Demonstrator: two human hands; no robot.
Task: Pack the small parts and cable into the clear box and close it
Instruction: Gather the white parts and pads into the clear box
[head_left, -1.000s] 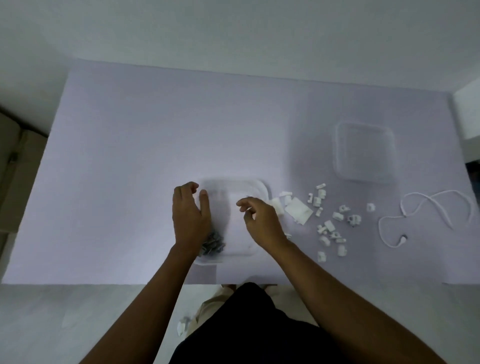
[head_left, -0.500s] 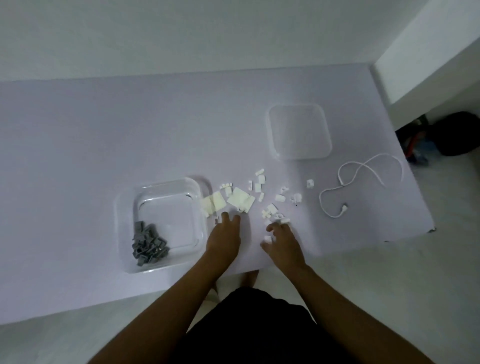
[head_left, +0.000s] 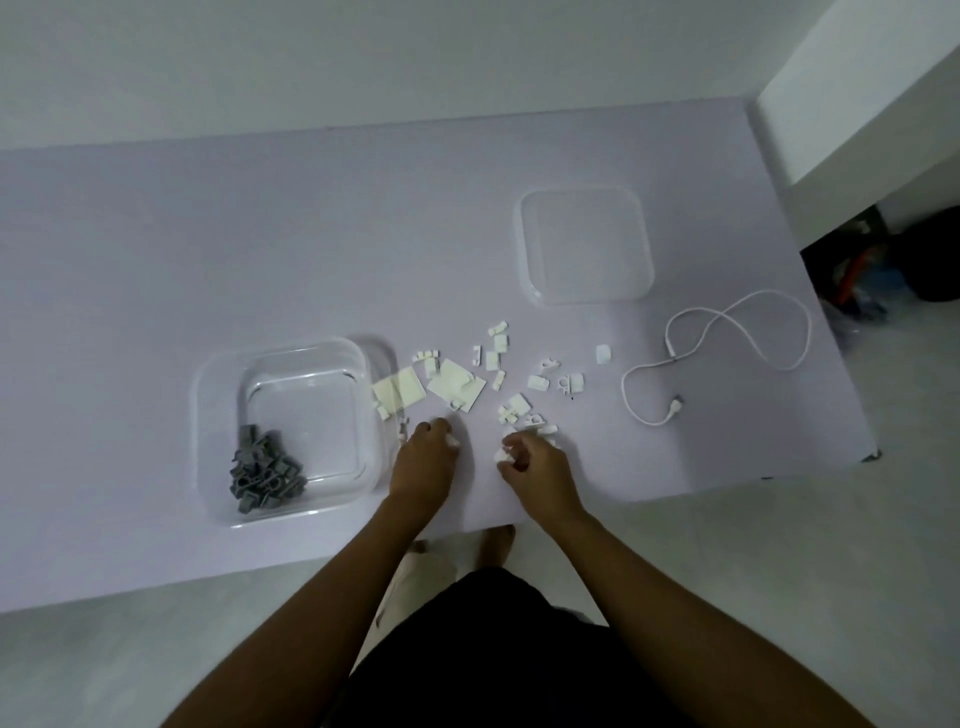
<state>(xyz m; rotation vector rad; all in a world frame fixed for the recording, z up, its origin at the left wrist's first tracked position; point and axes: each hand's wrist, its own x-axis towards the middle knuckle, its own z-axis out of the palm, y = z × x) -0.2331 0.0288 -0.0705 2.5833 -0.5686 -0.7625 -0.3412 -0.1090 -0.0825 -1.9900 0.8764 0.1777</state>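
Observation:
The clear box (head_left: 208, 415) stands open near the table's front edge, with a heap of grey clips (head_left: 264, 477) in its near left corner. Its clear lid (head_left: 583, 248) lies farther back on the right. Several small white parts (head_left: 498, 374) and two flat white pads (head_left: 456, 385) are scattered between the box and a coiled white cable (head_left: 727, 332). My left hand (head_left: 425, 467) rests just right of the box, fingers curled around a small white part. My right hand (head_left: 535, 465) pinches small white parts at the near edge of the scatter.
The lavender table (head_left: 260, 249) ends close in front of me and on the right. A white wall corner (head_left: 857, 93) stands at the far right, with dark bags (head_left: 893, 270) on the floor beside the table.
Both hands left the box and moved right to the scattered white parts, where their fingers closed on pieces. The view swung right, so the box now sits to the left.

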